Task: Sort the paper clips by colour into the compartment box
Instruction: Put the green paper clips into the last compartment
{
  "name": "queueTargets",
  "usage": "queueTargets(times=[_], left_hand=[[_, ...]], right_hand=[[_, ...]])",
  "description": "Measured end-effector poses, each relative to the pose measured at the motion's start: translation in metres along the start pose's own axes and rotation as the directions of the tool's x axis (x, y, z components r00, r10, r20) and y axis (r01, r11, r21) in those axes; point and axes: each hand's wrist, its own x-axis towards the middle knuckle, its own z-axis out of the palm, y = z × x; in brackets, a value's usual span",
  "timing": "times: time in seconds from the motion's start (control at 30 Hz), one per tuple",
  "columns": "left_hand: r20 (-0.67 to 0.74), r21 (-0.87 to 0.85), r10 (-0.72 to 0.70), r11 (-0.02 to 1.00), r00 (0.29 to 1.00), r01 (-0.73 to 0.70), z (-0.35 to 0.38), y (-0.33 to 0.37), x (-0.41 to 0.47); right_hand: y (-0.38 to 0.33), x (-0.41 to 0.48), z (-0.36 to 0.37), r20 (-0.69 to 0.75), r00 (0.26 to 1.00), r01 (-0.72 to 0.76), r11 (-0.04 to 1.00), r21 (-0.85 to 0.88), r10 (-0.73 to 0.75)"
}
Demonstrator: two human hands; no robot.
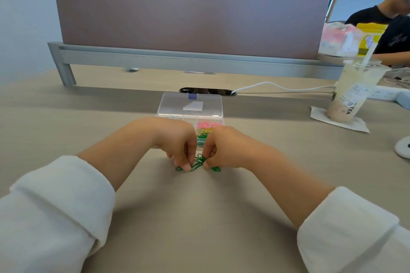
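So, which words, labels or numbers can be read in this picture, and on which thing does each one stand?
"TEA": on the drink cup, printed sideways near its base.
White label on the cup: small print, too small to read.
The yellow carton: blue logo, blurred.
Lid of the compartment box: blue tab, nothing readable.
The black T-shirt: pale print, unreadable.

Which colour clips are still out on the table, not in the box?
The dark green paper clips, pinched by the left hand and right hand. The pink clips and yellow clips lie inside the box.
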Motion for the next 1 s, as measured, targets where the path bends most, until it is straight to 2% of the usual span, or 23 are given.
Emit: queueTargets(times=[0.23, 0.3, 0.4, 0.47, 0.53, 0.77, 1.0], left_hand=[[-0.053, 0.002, 0.021, 1.000, 0.998, -0.021, 0.000, 0.000, 0.002], [-0.082, -0.031, 0.015, 0.999, 0.997, -0.017, 0.000, -0.001, 0.001], [-0.114, -0.105, -0.003, 0.994, 0.993, -0.009, 0.000, -0.002, 0.000], [-0.122, -0.122, -0.001, 0.992, 0.993, -0.014, 0.000, 0.000, 0.000], [-0.120, -0.118, 0.005, 0.993, 0.993, -0.019, 0.001, 0.002, 0.001], [-0.124, -0.061, 0.006, 0.998, 0.992, -0.014, 0.003, 0.005, 0.004], [-0.103, -0.023, -0.017, 1.000, 0.994, 0.015, 0.003, 0.011, 0.003]], right_hand=[[0.012, 0.003, -0.001, 0.034, 0.999, 0.000, 1.000, -0.018, 0.000], [0.016, 0.004, -0.003, 0.004, 1.000, 0.008, 1.000, 0.024, -0.008], [0.026, 0.009, -0.006, -0.215, 0.976, 0.017, 0.977, 0.213, 0.029], [0.031, 0.014, -0.003, -0.408, 0.908, 0.045, 0.949, 0.312, 0.091], [0.034, 0.016, 0.003, -0.503, 0.854, 0.062, 0.935, 0.350, 0.131], [0.041, 0.022, 0.016, -0.432, 0.896, 0.042, 0.950, 0.309, 0.101], [0.051, 0.026, 0.018, -0.457, 0.880, 0.036, 0.940, 0.340, 0.132]])
